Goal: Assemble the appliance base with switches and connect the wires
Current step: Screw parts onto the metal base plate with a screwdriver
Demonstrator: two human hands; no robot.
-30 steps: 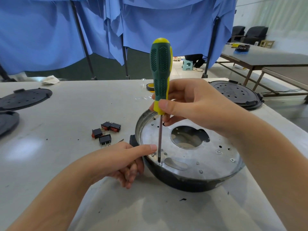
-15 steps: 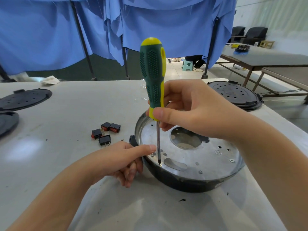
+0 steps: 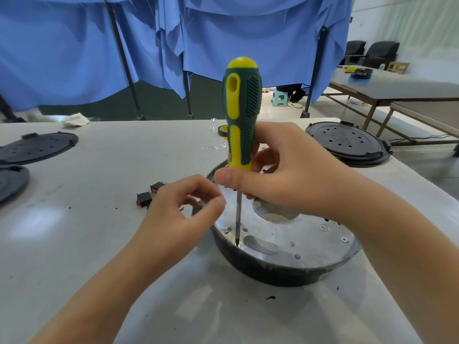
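Your right hand (image 3: 293, 175) has the screwdriver (image 3: 242, 115) standing nearly upright in the middle of the frame, long axis vertical, tip down on a screw spot near the lower-left rim of the base (image 3: 285, 244). Thumb and fingers (image 3: 224, 177) are curled round the bottom of the handle, just above the bare shaft. The base sits on the desk (image 3: 99, 170) right of centre, metal plate up, big round hole behind the shaft.

Left hand (image 3: 183, 214) is just left of the shaft, over the base's left edge, nearer the tip than the right. Its fingers are curled in with thumb meeting fingertips, like a pinch; can't tell if there's a screw in there or nothing.

Switches (image 3: 146, 197) lie on the desk left of the base, partly hidden behind that hand.

My read: next is driving that screw, so keep the shaft plumb over it, left hand steadying the rim
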